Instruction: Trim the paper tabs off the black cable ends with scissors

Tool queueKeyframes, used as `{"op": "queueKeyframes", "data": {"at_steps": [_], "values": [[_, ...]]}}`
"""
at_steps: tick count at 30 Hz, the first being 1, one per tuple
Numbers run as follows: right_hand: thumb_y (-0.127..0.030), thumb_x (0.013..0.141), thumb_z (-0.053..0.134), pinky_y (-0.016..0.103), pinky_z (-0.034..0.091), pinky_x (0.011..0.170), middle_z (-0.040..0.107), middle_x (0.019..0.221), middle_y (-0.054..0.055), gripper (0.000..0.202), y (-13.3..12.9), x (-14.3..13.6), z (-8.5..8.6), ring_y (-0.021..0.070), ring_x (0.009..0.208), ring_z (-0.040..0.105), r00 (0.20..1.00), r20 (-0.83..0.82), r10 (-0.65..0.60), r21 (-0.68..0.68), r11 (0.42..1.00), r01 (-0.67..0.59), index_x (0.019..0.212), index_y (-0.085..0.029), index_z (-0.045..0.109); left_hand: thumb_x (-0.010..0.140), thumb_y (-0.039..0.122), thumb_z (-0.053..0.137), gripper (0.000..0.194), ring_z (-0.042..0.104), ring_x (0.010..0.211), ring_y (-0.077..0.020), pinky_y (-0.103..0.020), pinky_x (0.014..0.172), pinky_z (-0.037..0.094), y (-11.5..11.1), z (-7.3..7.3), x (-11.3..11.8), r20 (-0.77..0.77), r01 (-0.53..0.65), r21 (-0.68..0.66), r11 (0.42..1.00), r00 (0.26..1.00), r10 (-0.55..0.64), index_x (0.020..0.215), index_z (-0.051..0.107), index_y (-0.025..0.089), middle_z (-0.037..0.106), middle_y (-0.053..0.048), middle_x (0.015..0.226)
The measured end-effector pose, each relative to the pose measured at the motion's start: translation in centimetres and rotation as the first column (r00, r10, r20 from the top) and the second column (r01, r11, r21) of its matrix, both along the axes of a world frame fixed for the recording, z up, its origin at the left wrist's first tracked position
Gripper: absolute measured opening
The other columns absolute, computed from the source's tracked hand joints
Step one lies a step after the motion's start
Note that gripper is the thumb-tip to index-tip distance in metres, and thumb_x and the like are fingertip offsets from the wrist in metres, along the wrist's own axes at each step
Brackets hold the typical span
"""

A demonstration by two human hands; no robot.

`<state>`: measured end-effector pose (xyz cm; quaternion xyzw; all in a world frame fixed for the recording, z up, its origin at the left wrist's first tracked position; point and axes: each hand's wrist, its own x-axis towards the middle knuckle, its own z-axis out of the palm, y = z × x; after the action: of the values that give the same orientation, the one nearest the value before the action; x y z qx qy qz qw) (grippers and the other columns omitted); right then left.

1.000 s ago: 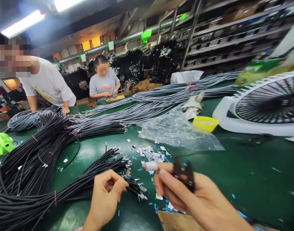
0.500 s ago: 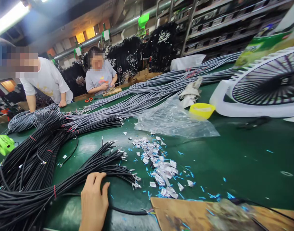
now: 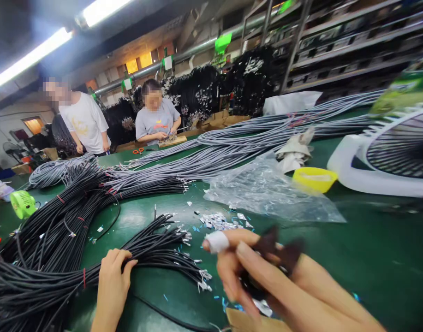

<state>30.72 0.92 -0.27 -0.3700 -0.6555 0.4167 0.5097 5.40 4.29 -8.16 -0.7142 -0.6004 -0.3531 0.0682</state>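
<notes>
My left hand (image 3: 111, 283) rests on a bundle of black cables (image 3: 52, 258) that lies across the green table (image 3: 370, 249), its fingers curled over the strands. My right hand (image 3: 256, 276) is raised in front of me and grips a small black cutting tool (image 3: 278, 253); its index finger wears a white tape wrap (image 3: 216, 241). The bundle's stripped ends (image 3: 200, 276) point toward my right hand. A heap of small foil and blue wire scraps (image 3: 220, 221) lies just beyond it.
Grey cable bundles (image 3: 232, 147) run across the far table. A clear plastic bag (image 3: 266, 189), yellow bowl (image 3: 314, 178), white fan (image 3: 387, 161) and small green fan (image 3: 21, 204) sit around. Two people (image 3: 156, 121) work at the far edge. A brown board (image 3: 242, 320) lies near me.
My right hand, out of sight half a second ago, is back up in view with the tool. My left hand has slid left along the black bundle. The camera tilted up slightly.
</notes>
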Motion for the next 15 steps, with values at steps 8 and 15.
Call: {"op": "queueKeyframes", "data": {"at_steps": [8,15], "values": [[-0.052,0.088,0.047,0.024,0.038,0.055,0.048,0.062,-0.002,0.039,3.4,0.3,-2.0,0.0147,0.058,0.045,0.996,0.011,-0.09,-0.088,0.992,0.091,0.065,-0.021,0.053,0.083,0.029,0.056,0.017,0.065,0.061,-0.0177,-0.025,0.057,0.053,1.7,3.6,1.3,0.163,0.099,0.1,0.99,0.98,-0.114,0.078,0.068,0.018,0.069,-0.003,0.07],[-0.044,0.087,0.049,0.024,0.035,0.053,0.045,0.061,-0.004,0.032,3.7,0.4,-3.1,0.0158,0.057,0.043,0.962,0.094,-0.256,0.039,0.966,0.254,0.065,-0.022,0.053,0.079,0.013,0.057,0.018,0.062,0.07,-0.0161,-0.023,0.065,0.051,2.3,6.7,8.7,0.456,0.601,-0.103,0.793,0.736,-0.499,0.092,0.07,0.017,0.067,-0.005,0.077]]}}
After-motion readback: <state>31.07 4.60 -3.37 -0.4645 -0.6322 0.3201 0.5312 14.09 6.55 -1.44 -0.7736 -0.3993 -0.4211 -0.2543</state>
